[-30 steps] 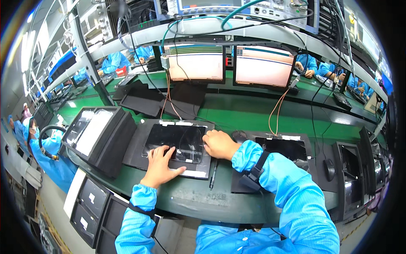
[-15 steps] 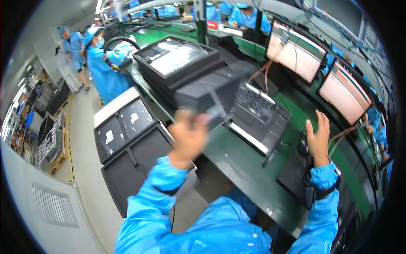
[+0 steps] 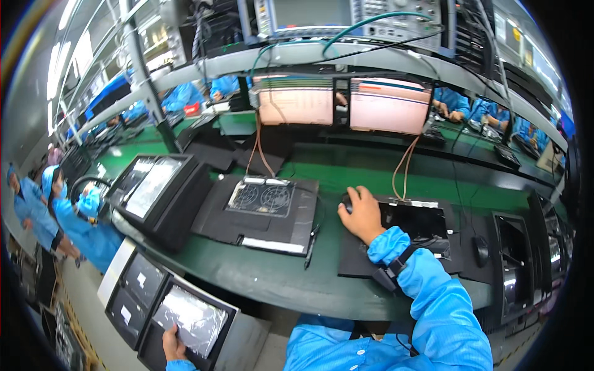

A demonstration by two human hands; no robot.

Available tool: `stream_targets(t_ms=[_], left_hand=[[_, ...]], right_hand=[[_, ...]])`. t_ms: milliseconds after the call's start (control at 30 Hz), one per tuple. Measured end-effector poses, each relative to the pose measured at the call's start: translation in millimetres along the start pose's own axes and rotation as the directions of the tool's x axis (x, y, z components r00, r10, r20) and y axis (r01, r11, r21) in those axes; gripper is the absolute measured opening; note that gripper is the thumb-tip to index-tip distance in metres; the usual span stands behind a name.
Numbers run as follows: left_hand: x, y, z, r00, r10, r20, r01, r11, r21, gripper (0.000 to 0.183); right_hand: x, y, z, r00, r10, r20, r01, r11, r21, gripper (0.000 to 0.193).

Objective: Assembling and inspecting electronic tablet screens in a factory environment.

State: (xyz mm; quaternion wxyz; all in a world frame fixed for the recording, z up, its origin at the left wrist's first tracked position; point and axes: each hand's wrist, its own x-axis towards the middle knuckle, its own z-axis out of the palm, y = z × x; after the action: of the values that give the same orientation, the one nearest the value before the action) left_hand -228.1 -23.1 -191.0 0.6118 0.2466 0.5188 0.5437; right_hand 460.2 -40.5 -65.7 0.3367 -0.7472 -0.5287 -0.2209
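Observation:
My left hand (image 3: 174, 345) is at the lower left, gripping the near edge of a flat, film-wrapped panel (image 3: 192, 318). The panel lies over a compartment of a black foam tray (image 3: 228, 321), and some of the fingers are hidden beneath it. Over the green bench, my right hand (image 3: 362, 216) is closed around a black computer mouse (image 3: 348, 203). Beside that hand lies a dark screen panel (image 3: 413, 222) with a cable attached, on a black pad (image 3: 356, 263).
A black fixture with two round patterns (image 3: 263, 198) lies mid-bench, a black pen-like tool (image 3: 311, 244) beside it. Stacked black trays (image 3: 154, 191) stand left. Two monitors (image 3: 390, 105) hang behind. A second mouse (image 3: 480, 249) and more trays (image 3: 513, 263) are right. A co-worker (image 3: 80, 210) stands far left.
My view has swung to the right. My left hand has gone from the stacked trays down to the foam tray with the panel. My right hand, raised and open before, now grips the mouse.

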Motion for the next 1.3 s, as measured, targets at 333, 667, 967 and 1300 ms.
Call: stream_targets(t_ms=[333,667,967,1300], left_hand=[[-16,-16,83,0.713,0.694,0.106,0.181,-0.328,0.927,0.065],[-81,-34,196,0.669,0.607,0.429,-0.476,-0.093,0.874,0.058],[-126,-30,334,0.339,0.429,0.837,-0.915,-0.058,0.4,0.046],[-43,-63,443,0.439,0.17,0.882,-0.798,-0.377,0.47,0.077]], right_hand=[[-1,-10,-16,0.991,0.069,0.112,-0.072,0.997,0.021,0.039],[-7,-2,-15,0.998,0.043,0.037,-0.043,0.999,0.014,0.036],[-4,10,-120,0.955,-0.194,-0.226,0.235,0.956,0.174,0.035],[-210,258,-431,0.776,0.608,0.17,-0.26,0.552,-0.792,0.059]])
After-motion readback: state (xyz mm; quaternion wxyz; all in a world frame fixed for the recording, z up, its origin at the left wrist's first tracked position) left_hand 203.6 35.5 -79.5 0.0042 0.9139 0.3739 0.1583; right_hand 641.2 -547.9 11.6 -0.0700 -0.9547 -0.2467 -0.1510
